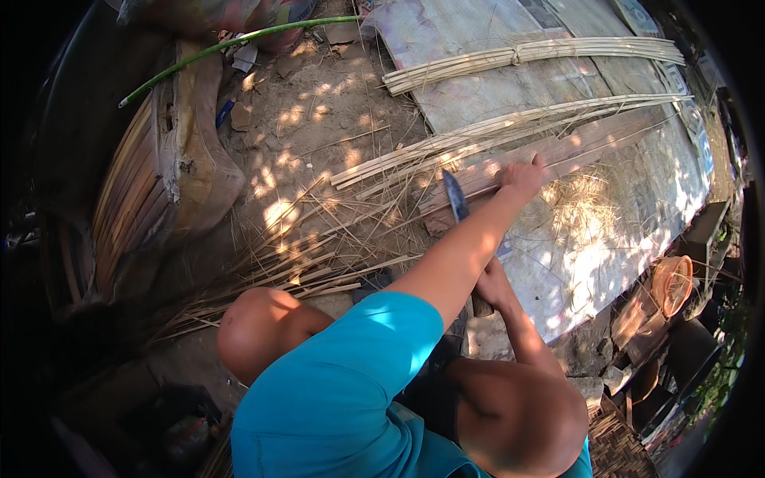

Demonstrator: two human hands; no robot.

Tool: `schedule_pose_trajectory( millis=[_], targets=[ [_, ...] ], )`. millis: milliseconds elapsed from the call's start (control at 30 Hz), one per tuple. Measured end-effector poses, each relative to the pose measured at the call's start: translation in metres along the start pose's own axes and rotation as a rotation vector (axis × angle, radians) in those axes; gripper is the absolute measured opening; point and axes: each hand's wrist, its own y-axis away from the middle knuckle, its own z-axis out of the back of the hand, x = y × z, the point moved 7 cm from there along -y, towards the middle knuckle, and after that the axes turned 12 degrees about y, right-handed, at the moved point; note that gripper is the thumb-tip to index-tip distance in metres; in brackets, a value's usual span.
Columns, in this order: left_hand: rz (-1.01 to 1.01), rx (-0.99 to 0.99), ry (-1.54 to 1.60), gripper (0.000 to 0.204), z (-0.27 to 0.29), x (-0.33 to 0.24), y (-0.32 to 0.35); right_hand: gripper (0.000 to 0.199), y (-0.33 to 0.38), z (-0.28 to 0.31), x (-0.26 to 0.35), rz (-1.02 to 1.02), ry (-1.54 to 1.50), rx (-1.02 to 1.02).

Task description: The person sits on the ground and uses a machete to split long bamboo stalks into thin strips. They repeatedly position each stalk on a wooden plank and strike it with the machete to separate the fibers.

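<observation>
My left arm, in a blue sleeve, reaches across to the right. My left hand (522,177) is closed at a thin bamboo strip (470,196) lying along a wooden plank (570,151); the fingertips are partly hidden. Below that forearm, my right hand (494,285) grips a large knife (455,194) by its handle, whose wooden end shows under the fist. The dark blade points up and away, past the left forearm, and crosses the near end of the plank beside the strip. My forearm hides the middle of the knife.
Long split strips (446,151) lie beyond the plank, and a tied bundle (526,54) rests farther off on a pale sheet (470,88). Loose strips (319,267) and shavings (586,203) are scattered about. A green stalk (239,40) lies far left; an orange basket (672,284) stands right.
</observation>
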Motion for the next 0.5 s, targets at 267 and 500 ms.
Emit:
schedule_pose_trajectory(
  millis=[267, 500],
  targets=[
    [-0.032, -0.051, 0.13, 0.032, 0.009, 0.011, 0.002, 0.02, -0.012, -0.061, -0.005, 0.136, 0.124, 0.309],
    [-0.004, -0.028, 0.219, 0.039, 0.015, 0.001, 0.004, 0.041, -0.015, -0.007, 0.001, 0.38, 0.3, -0.34]
  ],
)
